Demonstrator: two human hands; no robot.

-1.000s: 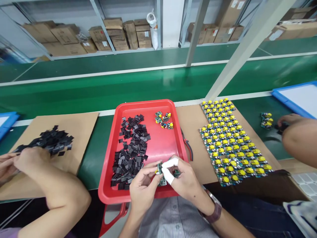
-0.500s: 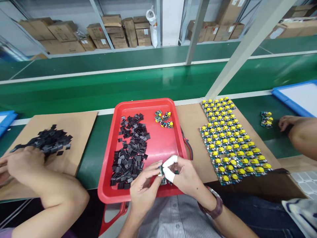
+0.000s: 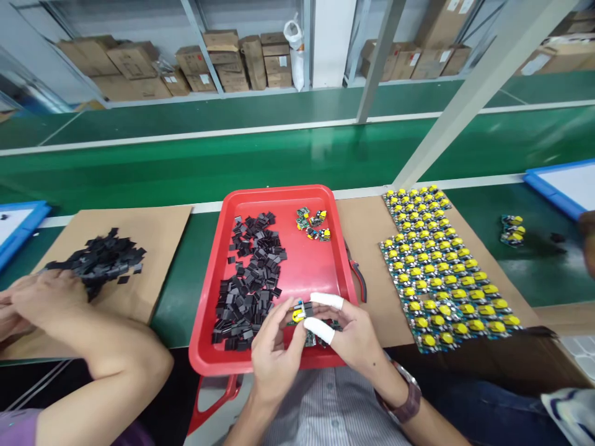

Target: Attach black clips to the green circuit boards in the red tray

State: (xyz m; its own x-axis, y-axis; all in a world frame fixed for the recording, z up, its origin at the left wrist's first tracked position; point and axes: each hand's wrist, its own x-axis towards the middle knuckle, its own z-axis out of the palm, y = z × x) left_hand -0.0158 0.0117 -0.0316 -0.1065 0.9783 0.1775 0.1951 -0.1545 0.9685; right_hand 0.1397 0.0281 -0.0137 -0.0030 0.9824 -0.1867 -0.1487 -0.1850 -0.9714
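Over the near end of the red tray, my left hand pinches a small circuit board with a yellow component. My right hand, with white covers on its thumb and forefinger, grips a small black piece against the board's right side. How far the two parts are joined is hidden. Black pieces lie heaped along the tray's left half. Several loose boards sit in its far right corner, and more parts show partly beneath my hands.
On cardboard at right stand rows of yellow-topped boards. Red-and-black pliers lie beside the tray. At left, a co-worker's hand touches a black pile. More boards lie far right, near another person's hand.
The board has turned so its yellow component shows, and a black piece now appears between my right fingers. The co-worker's hand at right has moved away from the boards, leaving a dark piece there.
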